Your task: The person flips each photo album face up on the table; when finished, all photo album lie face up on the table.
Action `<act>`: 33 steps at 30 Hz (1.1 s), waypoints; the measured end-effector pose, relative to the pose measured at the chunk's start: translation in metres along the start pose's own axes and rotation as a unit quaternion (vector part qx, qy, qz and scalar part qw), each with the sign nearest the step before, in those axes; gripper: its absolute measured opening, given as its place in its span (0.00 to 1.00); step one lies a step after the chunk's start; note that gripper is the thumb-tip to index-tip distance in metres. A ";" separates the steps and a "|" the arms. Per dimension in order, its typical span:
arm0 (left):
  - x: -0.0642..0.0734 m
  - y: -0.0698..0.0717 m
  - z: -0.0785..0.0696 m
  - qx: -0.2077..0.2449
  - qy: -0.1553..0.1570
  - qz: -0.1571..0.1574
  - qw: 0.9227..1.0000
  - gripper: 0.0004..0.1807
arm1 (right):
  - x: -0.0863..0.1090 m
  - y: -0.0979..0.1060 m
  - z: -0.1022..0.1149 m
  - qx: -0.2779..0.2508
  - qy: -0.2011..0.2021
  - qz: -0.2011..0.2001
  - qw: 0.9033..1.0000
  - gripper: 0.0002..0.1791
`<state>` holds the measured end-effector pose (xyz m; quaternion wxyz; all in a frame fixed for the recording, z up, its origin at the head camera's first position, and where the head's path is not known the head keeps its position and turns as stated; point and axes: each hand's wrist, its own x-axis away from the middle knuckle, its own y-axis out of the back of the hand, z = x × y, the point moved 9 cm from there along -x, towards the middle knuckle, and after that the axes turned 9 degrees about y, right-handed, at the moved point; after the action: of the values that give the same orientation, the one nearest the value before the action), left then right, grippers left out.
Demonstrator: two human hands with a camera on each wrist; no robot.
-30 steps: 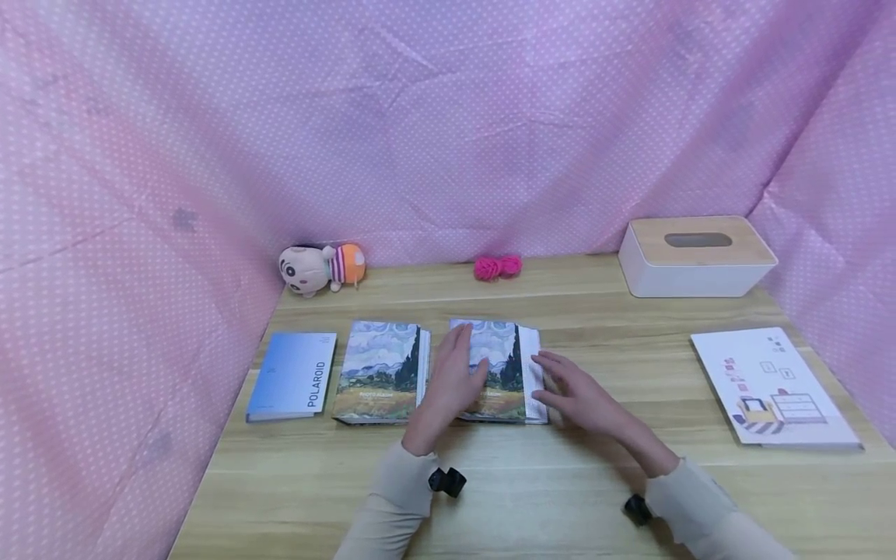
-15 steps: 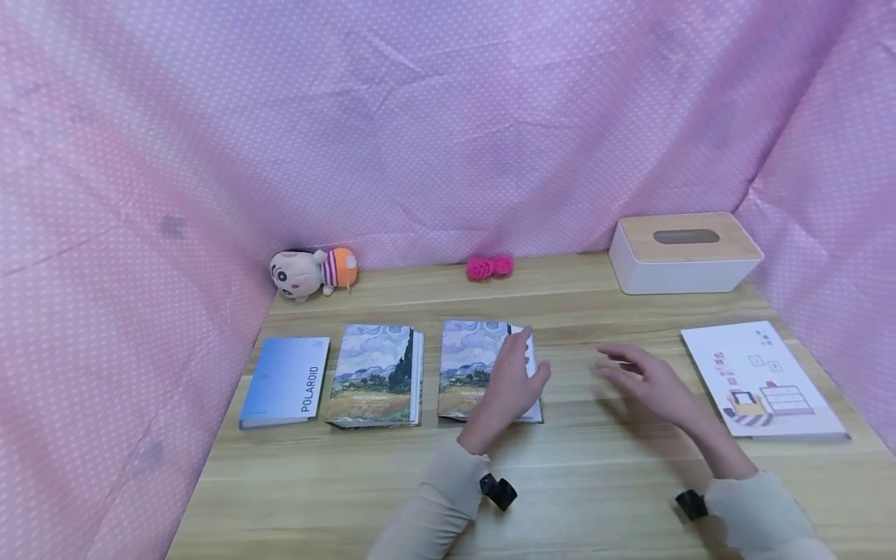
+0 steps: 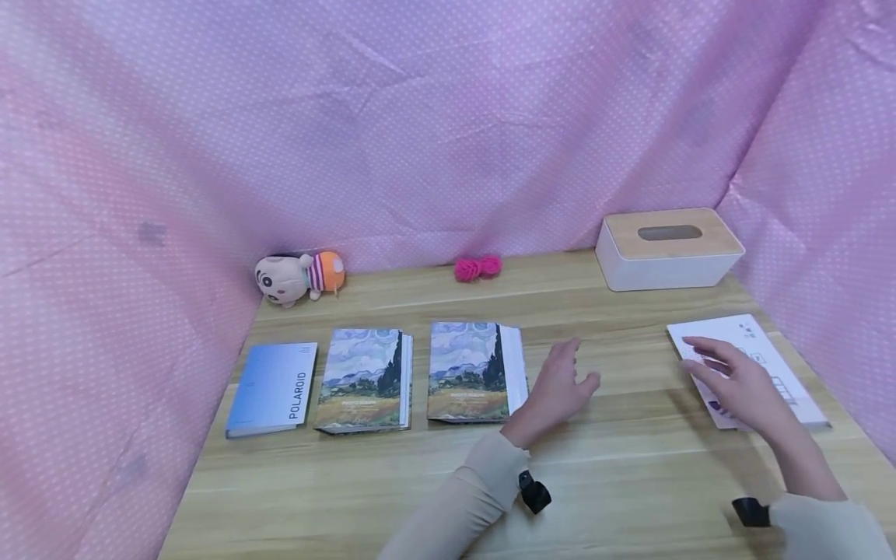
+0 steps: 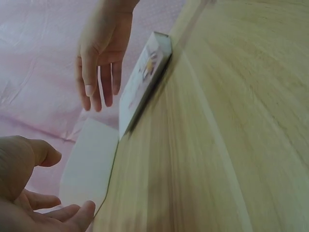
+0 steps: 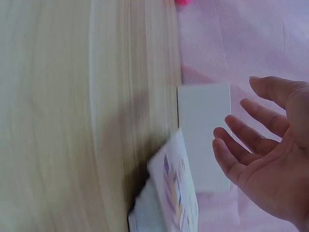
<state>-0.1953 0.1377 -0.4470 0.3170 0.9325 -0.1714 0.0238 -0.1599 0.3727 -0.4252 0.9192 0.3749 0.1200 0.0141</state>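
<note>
My left hand [image 3: 560,389] hovers just right of the second painted photo album [image 3: 465,369], fingers relaxed and nothing in them. Over the white illustrated album [image 3: 805,389] at the right hangs my right hand [image 3: 742,385], its fingers loosely bent and holding nothing. In the right wrist view that white album [image 5: 176,193] lies below the right hand [image 5: 270,145], with a gap between. Another painted photo album [image 3: 364,373] lies left of the second, and a blue album marked POLAROID [image 3: 269,389] is at the far left.
A white tissue box [image 3: 654,272] with a wooden top stands at the back right. Pink yarn [image 3: 478,268] lies at the back middle, a plush toy [image 3: 301,276] at the back left. Pink dotted cloth [image 3: 420,132] hangs behind the wooden table [image 3: 336,498].
Both hands have left the second painted album and moved right. The right hand is now above the white album; the left has passed the painted album's right edge. The view has shifted slightly.
</note>
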 end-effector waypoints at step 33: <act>-0.010 -0.127 -0.059 -0.039 0.092 0.071 0.992 0.36 | 0.037 0.052 -0.097 0.047 -0.128 -0.004 0.991 0.45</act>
<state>-0.1581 0.2697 -0.4754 0.3653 0.8985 -0.2083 0.1256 -0.1431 0.4810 -0.4635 0.9085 0.4156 0.0036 -0.0428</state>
